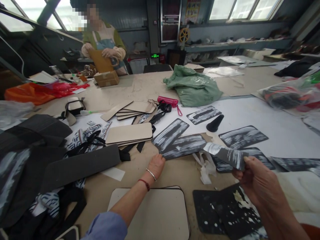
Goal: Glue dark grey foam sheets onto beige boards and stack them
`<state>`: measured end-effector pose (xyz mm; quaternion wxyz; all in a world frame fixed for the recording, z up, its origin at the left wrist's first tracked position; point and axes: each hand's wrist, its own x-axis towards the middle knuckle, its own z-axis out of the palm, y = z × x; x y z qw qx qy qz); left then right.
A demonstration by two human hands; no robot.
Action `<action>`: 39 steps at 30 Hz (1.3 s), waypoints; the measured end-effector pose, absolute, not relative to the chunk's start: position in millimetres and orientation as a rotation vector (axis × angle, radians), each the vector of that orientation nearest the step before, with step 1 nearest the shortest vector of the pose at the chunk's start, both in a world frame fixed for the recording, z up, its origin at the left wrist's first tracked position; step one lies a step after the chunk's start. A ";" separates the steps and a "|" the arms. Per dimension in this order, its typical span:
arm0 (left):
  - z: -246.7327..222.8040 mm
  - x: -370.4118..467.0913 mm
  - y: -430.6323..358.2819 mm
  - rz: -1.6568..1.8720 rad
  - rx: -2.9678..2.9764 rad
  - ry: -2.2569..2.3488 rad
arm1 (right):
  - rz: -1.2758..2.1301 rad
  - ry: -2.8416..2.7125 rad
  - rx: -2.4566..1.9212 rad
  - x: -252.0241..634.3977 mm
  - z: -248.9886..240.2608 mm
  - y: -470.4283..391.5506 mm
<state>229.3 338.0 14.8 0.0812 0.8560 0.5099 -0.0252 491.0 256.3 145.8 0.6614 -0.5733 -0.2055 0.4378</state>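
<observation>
My left hand [157,165] has its fingers closed at the near-left corner of a dark rectangular panel [186,146] streaked with white paste. Another streaked panel [172,131] overlaps it. Between thumb and fingers, my right hand [260,183] pinches a small dark rectangular strip [228,156] with a white smear on its far end. That end is at the right edge of the panel by my left hand; whether it touches cannot be told. Under my left forearm lies a stack of large beige boards [155,213] with rounded corners.
More streaked panels [243,136] lie to the right, beside a black cone [215,123]. Stacked beige boards [128,133], patterned straps [86,136] and dark sheets [82,166] crowd the left. Beyond are a green bag [193,86] and a person [106,50] holding a brown sheet.
</observation>
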 end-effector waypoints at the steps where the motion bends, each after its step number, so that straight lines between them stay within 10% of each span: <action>1: 16.9 228.5 336.4 -0.061 2.537 1.540 | 0.999 -0.459 -1.275 487.0 151.4 255.1; 18: 46.9 234.9 252.6 0.905 0.605 1.171 | 1.547 -0.119 -0.788 370.4 214.2 198.0; 39: 69.8 131.5 236.1 1.226 0.223 0.966 | 1.901 -0.002 -0.437 253.1 201.8 121.4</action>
